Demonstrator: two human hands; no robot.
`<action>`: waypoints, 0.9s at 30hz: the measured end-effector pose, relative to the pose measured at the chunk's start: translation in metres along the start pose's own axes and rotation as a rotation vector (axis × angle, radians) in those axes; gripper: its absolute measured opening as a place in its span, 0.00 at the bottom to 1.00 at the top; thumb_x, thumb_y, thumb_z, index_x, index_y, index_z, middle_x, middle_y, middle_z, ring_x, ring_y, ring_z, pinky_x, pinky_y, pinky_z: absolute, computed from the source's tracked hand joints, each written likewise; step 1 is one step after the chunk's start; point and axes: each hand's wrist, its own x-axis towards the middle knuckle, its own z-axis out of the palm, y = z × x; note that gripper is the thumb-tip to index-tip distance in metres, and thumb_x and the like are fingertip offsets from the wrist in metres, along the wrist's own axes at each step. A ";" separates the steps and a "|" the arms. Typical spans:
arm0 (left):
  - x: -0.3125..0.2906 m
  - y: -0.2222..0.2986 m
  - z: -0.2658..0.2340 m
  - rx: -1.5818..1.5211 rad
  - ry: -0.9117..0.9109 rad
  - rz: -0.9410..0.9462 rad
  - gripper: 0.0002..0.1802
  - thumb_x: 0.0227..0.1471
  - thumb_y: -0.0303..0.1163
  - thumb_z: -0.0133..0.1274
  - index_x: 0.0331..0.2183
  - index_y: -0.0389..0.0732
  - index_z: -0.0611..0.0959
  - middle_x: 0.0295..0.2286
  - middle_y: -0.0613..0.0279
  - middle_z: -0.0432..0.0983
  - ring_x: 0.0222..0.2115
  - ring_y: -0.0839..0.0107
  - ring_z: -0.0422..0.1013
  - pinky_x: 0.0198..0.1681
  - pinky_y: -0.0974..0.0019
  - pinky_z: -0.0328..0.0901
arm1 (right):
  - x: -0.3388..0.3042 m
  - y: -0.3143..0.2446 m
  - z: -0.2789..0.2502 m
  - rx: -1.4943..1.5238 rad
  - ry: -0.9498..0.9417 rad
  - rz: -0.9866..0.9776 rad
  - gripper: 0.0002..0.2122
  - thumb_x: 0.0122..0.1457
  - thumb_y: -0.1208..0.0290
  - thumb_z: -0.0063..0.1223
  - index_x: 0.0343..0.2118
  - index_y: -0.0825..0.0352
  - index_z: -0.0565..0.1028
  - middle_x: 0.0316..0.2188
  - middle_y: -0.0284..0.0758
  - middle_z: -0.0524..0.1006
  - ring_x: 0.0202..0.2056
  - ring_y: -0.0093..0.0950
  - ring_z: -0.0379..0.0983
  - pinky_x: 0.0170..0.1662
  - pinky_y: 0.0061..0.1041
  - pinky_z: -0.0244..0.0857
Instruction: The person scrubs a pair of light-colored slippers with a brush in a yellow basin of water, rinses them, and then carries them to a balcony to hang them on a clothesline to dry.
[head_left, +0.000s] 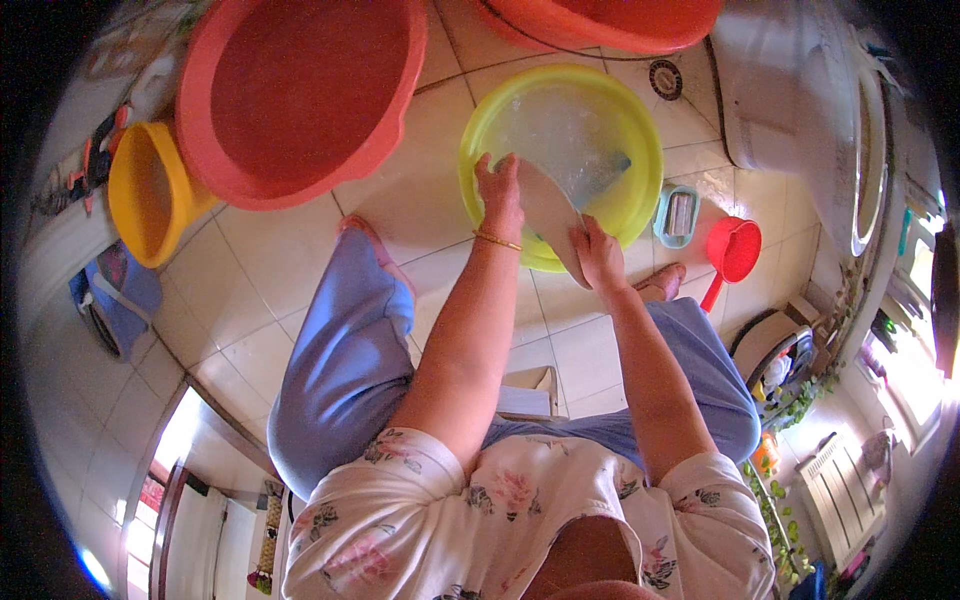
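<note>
My left hand [502, 190] is closed round the far end of a flat, long, beige insole-shaped piece [553, 210]. My right hand [600, 257] grips its near edge, so the piece hangs tilted over the front part of a yellow-green basin [474, 120]. Cloudy, soapy water [560, 115] fills the basin, and a dark bluish thing [622, 165] shows at its right side, too unclear to name. Just right of the basin sits a light teal soap dish [677, 217] with a pale block in it. A red dipper [735, 250] rests on the floor beyond that.
A large red tub [190, 120] stands at the far left, another red tub [610, 25] at the back. A yellow bucket [150, 195] is by the left wall. The floor drain [665, 80] lies behind the basin, near a white appliance [780, 100]. Plants [790, 510] line the right.
</note>
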 end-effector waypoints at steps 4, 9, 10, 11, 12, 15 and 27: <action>0.002 -0.004 -0.011 0.451 -0.062 0.106 0.14 0.51 0.40 0.47 0.25 0.38 0.75 0.22 0.61 0.70 0.23 0.71 0.65 0.26 0.64 0.62 | -0.009 -0.015 -0.017 -0.143 0.069 -0.203 0.10 0.51 0.60 0.48 0.31 0.61 0.72 0.23 0.43 0.75 0.25 0.43 0.72 0.27 0.39 0.66; 0.005 -0.032 -0.018 0.007 -0.225 -0.362 0.18 0.51 0.48 0.43 0.20 0.45 0.72 0.14 0.63 0.63 0.15 0.67 0.61 0.18 0.63 0.59 | -0.022 -0.063 -0.029 -0.161 0.097 -0.551 0.09 0.51 0.62 0.49 0.20 0.61 0.69 0.14 0.41 0.71 0.18 0.43 0.69 0.20 0.39 0.62; 0.015 -0.046 -0.020 0.077 -0.258 -0.295 0.18 0.51 0.48 0.43 0.21 0.45 0.71 0.14 0.63 0.64 0.15 0.66 0.62 0.19 0.63 0.60 | -0.024 -0.065 -0.021 -0.037 0.081 -0.473 0.10 0.50 0.63 0.50 0.18 0.62 0.68 0.14 0.42 0.71 0.17 0.43 0.68 0.19 0.39 0.61; 0.023 -0.058 -0.023 0.149 -0.285 -0.224 0.17 0.51 0.47 0.43 0.21 0.44 0.71 0.15 0.63 0.64 0.15 0.66 0.62 0.19 0.63 0.60 | -0.021 -0.067 -0.022 0.012 0.110 -0.484 0.11 0.50 0.64 0.50 0.17 0.63 0.68 0.14 0.43 0.70 0.17 0.44 0.68 0.19 0.39 0.61; 0.031 -0.068 -0.025 0.217 -0.304 -0.150 0.17 0.50 0.47 0.43 0.22 0.44 0.71 0.15 0.62 0.64 0.15 0.65 0.62 0.19 0.62 0.60 | -0.016 -0.070 -0.022 0.064 0.139 -0.498 0.11 0.49 0.64 0.51 0.16 0.64 0.68 0.14 0.43 0.70 0.17 0.44 0.68 0.20 0.39 0.62; -0.016 -0.015 0.010 1.285 -0.167 0.435 0.17 0.55 0.41 0.38 0.32 0.38 0.75 0.25 0.57 0.73 0.27 0.65 0.70 0.33 0.65 0.66 | 0.001 -0.046 -0.024 0.161 0.194 -0.487 0.12 0.50 0.63 0.51 0.16 0.65 0.68 0.14 0.44 0.70 0.18 0.45 0.68 0.20 0.39 0.61; 0.002 -0.010 -0.041 0.755 -0.257 0.354 0.26 0.45 0.37 0.51 0.45 0.34 0.69 0.52 0.50 0.54 0.51 0.53 0.55 0.51 0.52 0.54 | 0.139 0.008 0.019 -0.518 -0.127 -0.278 0.31 0.48 0.48 0.49 0.53 0.60 0.60 0.52 0.41 0.61 0.49 0.42 0.61 0.50 0.40 0.58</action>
